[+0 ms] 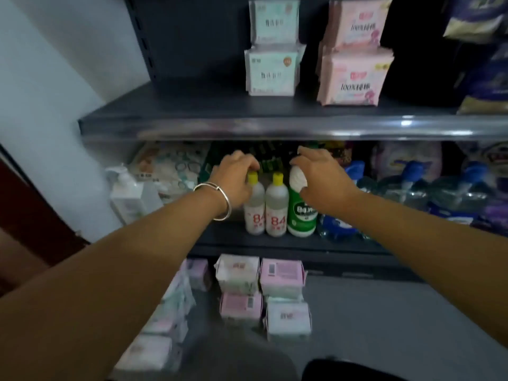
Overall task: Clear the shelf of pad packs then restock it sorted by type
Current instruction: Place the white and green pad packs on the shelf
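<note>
Dark grey metal shelf point(192, 125) fills my view, w/ two stacks of pad packs stood upright on it: mint-green packs point(270, 70), one on top of another, and just right of them pink packs point(354, 75), stacked the same way. Left part of that shelf board is bare.

More pad packs lie on the floor point(384, 312) below, pink and white ones mixed point(264, 284), plus a row running down toward the left edge point(165, 325).

Both my hands are under the shelf, at the lower level. Left hand point(236, 177), silver bangle point(220, 202) on the wrist, has fingers curled down over the yellow cap of a white "84" bottle point(254, 207); looks like it touches the cap, but I can't tell if it really grips. Second "84" bottle point(276, 207) stands touching it on the right. Right hand point(321, 177) arches over the white top of a green bottle point(301, 213), fingers bent, thumb near the neck; grip unclear too, frame is blurry. Blue-capped clear jugs point(406, 188) sit further right.
</note>
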Motion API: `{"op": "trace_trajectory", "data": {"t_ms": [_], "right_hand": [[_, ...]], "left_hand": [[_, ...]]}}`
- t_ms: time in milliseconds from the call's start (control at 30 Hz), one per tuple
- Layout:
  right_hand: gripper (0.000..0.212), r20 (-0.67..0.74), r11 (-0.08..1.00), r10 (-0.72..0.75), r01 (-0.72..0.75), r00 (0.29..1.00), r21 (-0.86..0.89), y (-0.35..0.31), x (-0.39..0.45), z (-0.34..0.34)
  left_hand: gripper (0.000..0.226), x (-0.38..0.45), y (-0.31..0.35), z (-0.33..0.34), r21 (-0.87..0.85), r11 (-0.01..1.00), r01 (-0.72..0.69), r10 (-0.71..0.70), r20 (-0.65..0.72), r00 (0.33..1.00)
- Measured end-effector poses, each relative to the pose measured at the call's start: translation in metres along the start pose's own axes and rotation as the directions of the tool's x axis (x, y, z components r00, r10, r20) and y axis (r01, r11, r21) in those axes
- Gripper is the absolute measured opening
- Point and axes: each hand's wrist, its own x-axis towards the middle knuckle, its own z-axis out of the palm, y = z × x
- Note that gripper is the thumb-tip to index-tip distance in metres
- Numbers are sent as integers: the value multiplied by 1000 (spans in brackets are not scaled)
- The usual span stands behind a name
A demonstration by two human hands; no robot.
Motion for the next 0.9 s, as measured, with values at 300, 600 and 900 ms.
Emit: {"op": "trace_trajectory", "data": {"t_ms": [300,600,900], "right_hand": [[66,406,994,4,-49,914,99,32,-43,158],[90,501,998,63,-66,863,-11,41,-40,240],[82,376,993,116,-117,919,-20,46,-49,263]], "left_hand": [[56,-81,-46,126,173,975,136,-195,396,897],[53,-87,-66,189,95,991,96,-130,468,874],[54,-91,-58,215,47,998,34,-51,432,900]]}}
